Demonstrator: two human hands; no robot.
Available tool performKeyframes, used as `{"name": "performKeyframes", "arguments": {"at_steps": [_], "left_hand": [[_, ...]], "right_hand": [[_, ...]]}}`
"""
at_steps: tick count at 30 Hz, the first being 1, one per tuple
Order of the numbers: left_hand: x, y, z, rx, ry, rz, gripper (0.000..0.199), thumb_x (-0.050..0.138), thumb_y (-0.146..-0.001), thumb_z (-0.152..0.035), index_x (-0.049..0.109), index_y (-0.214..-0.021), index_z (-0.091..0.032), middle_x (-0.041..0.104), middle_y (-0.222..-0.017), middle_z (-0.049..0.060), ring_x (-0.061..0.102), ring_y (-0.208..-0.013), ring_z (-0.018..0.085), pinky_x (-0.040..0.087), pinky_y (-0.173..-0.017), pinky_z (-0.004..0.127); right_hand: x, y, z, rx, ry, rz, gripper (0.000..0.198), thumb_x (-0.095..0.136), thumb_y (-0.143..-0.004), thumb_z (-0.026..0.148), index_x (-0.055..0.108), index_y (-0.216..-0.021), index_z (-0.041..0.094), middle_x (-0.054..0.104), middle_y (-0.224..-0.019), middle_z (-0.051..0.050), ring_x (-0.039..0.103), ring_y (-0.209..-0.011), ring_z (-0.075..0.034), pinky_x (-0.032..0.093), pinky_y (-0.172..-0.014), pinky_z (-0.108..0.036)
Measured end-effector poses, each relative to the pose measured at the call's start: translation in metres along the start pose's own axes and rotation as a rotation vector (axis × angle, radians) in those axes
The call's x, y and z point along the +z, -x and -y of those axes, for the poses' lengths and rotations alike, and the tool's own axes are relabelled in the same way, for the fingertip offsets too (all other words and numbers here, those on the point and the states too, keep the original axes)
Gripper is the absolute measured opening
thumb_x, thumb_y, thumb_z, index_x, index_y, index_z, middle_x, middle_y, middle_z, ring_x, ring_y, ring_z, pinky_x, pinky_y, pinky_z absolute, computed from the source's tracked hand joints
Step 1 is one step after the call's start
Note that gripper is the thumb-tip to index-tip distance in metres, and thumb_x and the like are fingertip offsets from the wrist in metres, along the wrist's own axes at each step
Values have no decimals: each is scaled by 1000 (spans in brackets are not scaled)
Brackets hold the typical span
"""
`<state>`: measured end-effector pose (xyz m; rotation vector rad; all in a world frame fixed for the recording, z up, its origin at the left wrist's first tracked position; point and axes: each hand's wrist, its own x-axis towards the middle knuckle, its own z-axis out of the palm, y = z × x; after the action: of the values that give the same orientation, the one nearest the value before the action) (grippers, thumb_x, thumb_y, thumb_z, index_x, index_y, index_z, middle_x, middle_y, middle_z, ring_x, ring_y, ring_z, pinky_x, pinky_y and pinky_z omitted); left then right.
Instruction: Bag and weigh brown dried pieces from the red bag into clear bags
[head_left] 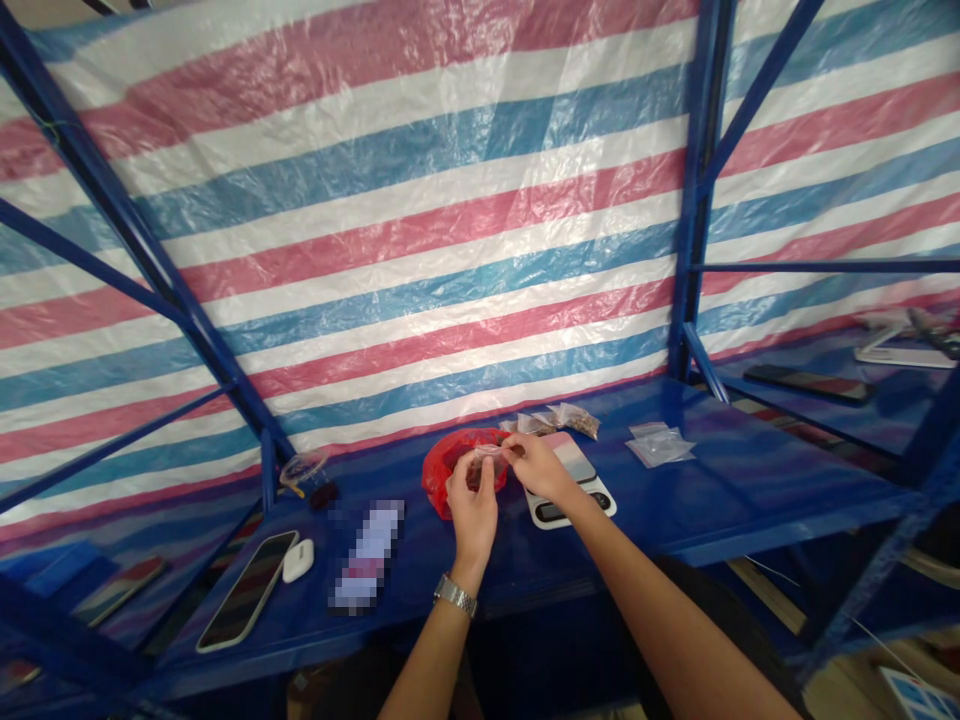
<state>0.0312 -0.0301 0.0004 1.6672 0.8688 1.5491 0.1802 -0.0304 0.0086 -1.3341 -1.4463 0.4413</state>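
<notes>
— What's on my far left?

— A phone (pixel 247 590) lying flat on the blue table (pixel 720 490), a white earbud case (pixel 298 560) just beside it, then a blurred-out packet.

— And my hands?

— Left hand (pixel 472 505), watch (pixel 455 595) on the wrist, is raised over the red bag (pixel 450 460), fingers pinched together on a small clear pouch (pixel 491 455). I can't tell what's inside it.

— Right side?

— Right hand (pixel 536 465) meets it, fingertips clamped on the same pouch's other edge, just above the small scale (pixel 577 490).

— Further right?

— Filled pouches (pixel 559 420) behind the scale, and a stack of empty clear bags (pixel 660 445) well apart from my hands.
</notes>
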Motion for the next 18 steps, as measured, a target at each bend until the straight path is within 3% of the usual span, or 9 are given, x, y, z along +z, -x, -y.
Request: {"name": "performKeyframes", "arguments": {"at_steps": [5, 12, 18], "left_hand": [[0, 1, -4, -65, 63, -22, 34, 66, -93, -53, 71, -95, -19, 72, -86, 4, 67, -74, 18, 55, -68, 28], [0, -1, -2, -68, 59, -42, 36, 67, -92, -54, 70, -95, -18, 74, -91, 6, 69, -82, 20, 55, -75, 29], [1, -1, -6, -48, 69, 0, 37, 67, -92, -54, 70, -94, -17, 75, -91, 7, 69, -82, 20, 56, -77, 31]], "right_hand": [[7, 1, 2, 28, -13, -59, 14, 57, -86, 18, 71, -86, 20, 75, -88, -4, 68, -82, -21, 49, -78, -34], [8, 1, 4, 74, -118, -84, 12, 57, -80, 21, 66, -74, 21, 70, -74, -1, 63, -72, -20, 46, -72, -32], [8, 2, 4, 84, -75, -136, 9, 55, -77, 19, 63, -74, 23, 65, -73, 1, 60, -70, -19, 44, -70, -32]]}}
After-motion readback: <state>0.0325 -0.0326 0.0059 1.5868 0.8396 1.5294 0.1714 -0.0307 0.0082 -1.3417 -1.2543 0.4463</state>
